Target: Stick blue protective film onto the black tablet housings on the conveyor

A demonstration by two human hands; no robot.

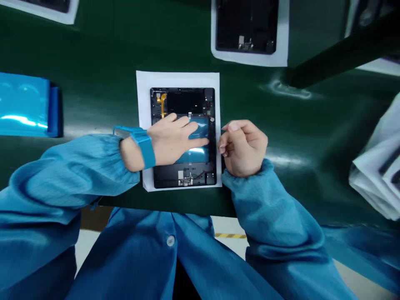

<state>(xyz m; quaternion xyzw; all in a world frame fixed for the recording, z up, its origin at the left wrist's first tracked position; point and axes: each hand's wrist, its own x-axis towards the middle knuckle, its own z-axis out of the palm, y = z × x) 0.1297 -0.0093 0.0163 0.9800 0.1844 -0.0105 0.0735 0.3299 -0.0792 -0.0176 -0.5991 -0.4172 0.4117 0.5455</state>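
An opened tablet [184, 177] lies on a white sheet [143, 83] in front of me, its inside parts showing. Across its middle rests my left hand [171, 139], palm down with the fingers spread, over a shiny blue-filmed panel [200, 156] that it partly covers. A blue wrist strap [146, 148] circles my left wrist. An orange flex cable [163, 104] shows near the tablet's upper left. Just right of the tablet, my right hand [243, 146] is curled with thumb and fingers drawn together; whatever they may hold is hidden.
Blue film-covered sheets [25, 104] are stacked at the left on the green table [100, 87]. Another opened tablet [246, 25] lies on white at the top. A dark post [337, 52] slants in from the upper right. Crumpled white wrapping [378, 162] sits at the right edge.
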